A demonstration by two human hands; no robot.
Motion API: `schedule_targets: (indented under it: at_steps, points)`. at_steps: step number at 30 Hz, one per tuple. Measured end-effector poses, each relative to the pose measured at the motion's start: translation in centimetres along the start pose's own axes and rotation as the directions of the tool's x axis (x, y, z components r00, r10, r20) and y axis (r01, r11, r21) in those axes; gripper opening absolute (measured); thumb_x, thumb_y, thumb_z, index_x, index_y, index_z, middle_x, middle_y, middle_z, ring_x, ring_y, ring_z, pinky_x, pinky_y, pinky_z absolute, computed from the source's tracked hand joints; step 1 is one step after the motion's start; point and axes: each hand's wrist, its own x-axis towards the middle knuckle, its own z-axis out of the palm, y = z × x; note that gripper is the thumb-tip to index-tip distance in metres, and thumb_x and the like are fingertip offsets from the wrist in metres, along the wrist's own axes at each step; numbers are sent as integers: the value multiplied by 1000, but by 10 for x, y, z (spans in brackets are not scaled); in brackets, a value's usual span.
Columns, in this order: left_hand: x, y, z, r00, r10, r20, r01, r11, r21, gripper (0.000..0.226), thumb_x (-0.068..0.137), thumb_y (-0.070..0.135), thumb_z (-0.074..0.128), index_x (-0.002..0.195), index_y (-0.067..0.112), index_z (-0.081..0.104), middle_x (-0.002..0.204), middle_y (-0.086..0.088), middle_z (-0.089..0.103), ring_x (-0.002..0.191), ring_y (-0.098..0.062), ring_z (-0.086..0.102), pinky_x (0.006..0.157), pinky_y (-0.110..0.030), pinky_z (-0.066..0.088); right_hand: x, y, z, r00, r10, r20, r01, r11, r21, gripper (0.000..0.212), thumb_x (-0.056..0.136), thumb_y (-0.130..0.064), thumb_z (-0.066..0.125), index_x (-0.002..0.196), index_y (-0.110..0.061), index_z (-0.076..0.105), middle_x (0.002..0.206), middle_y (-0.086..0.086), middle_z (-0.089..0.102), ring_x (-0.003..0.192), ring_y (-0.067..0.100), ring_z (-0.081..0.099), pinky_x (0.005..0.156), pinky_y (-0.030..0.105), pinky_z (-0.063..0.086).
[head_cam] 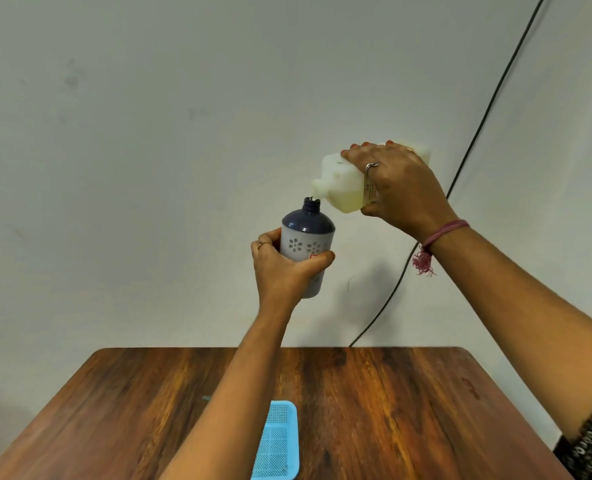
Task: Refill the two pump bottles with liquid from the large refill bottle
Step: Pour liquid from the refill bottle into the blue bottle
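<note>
The left hand (282,268) was raised well above the counter (374,393), its fingers (265,242) and thumb wrapped around the lower body of a pump bottle (306,237), holding it upright with its pump off and its dark neck open. At about two o'clock from that bottle, the right hand (398,188) gripped the large refill bottle (343,183) from above, fingers curled over its top side and thumb underneath. The white refill bottle was tipped nearly on its side, its spout pointing toward eight o'clock and sitting just above the open neck; yellowish liquid pooled in its lower part. Whether liquid was running could not be told. A blue mesh tray (280,441) lay on the counter at six o'clock, partly behind the left forearm. A black cable (478,133) ran down the wall.
</note>
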Motion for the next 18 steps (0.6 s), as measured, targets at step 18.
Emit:
schedule_targets:
  at_steps: [18]
  points:
    - [1, -3, 1, 1000, -1, 3, 1, 1000, -8, 76, 53, 30, 92, 111, 24, 44, 115, -6, 52, 94, -14, 62, 66, -17, 51, 0, 1, 0, 1000, -13, 2, 13, 1000, -4, 80, 58, -10, 87, 131, -6, 53, 128, 17, 59, 117, 35, 56, 104, 51, 38]
